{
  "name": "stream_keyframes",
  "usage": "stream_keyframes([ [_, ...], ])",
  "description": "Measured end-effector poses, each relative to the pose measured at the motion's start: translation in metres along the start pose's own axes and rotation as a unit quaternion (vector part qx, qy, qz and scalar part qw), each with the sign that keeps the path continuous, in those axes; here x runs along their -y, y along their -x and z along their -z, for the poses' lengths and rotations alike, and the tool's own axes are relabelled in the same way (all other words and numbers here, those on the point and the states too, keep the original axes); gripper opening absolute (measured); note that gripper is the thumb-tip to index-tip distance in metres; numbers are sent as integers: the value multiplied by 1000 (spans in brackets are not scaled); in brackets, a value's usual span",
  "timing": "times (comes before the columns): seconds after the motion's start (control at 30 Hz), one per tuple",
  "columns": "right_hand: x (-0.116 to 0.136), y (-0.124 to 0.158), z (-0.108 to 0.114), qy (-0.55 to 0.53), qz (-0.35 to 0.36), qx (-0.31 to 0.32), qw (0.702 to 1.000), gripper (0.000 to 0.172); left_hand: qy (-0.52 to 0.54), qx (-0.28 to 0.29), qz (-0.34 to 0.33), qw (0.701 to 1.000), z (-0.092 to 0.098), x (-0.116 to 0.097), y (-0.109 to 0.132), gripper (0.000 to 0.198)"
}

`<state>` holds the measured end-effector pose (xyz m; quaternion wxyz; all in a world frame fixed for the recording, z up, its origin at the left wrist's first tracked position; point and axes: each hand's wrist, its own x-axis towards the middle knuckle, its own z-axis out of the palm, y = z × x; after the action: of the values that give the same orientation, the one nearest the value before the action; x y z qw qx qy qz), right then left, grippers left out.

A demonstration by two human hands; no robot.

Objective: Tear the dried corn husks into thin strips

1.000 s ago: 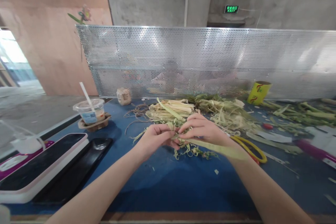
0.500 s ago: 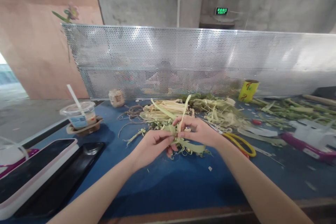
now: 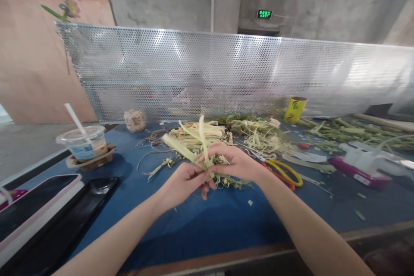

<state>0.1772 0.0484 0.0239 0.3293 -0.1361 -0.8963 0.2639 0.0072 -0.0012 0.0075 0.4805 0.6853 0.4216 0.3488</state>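
Pale green flat plant strips (image 3: 179, 146) cross between my fingers and fan upward over the blue table (image 3: 226, 224). My left hand (image 3: 189, 180) is closed, its thumb and fingers pinching the strips low down where they meet. From the other side my right hand (image 3: 231, 161) pinches the same strips, its index finger laid along an upright one. My fingers hide the crossing point in part. Just behind the hands lie a bundle of yellowish dried strips (image 3: 216, 130) and some thin curly green scraps (image 3: 234, 182).
To the right lie yellow-handled scissors (image 3: 284, 172), a purple power strip (image 3: 360, 172) and a yellow roll (image 3: 295, 110). At left stand a lidded cup (image 3: 86, 144), a phone (image 3: 35, 202) and a black tray (image 3: 77, 220). A perforated metal screen (image 3: 145, 69) closes the back.
One wide strip that hung to the right below my right hand now points up and left. The upright strip leans further left. Both hands stay pinched together; the view has turned slightly right.
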Motion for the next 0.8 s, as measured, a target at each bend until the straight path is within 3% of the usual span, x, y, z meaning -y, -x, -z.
stream_keyframes([
  [0.13, -2, 1, -4, -70, -80, -9, 994, 11, 1, 0, 6, 1000, -2, 0, 0, 33],
  [0.27, -4, 3, -2, -123, -106, 3, 987, 7, 16, -6, -14, 1000, 0, 0, 1, 31],
  [0.8, -10, 5, 4, 74, -10, 23, 997, 10, 1, 10, -4, 1000, -1, -1, 1, 26],
])
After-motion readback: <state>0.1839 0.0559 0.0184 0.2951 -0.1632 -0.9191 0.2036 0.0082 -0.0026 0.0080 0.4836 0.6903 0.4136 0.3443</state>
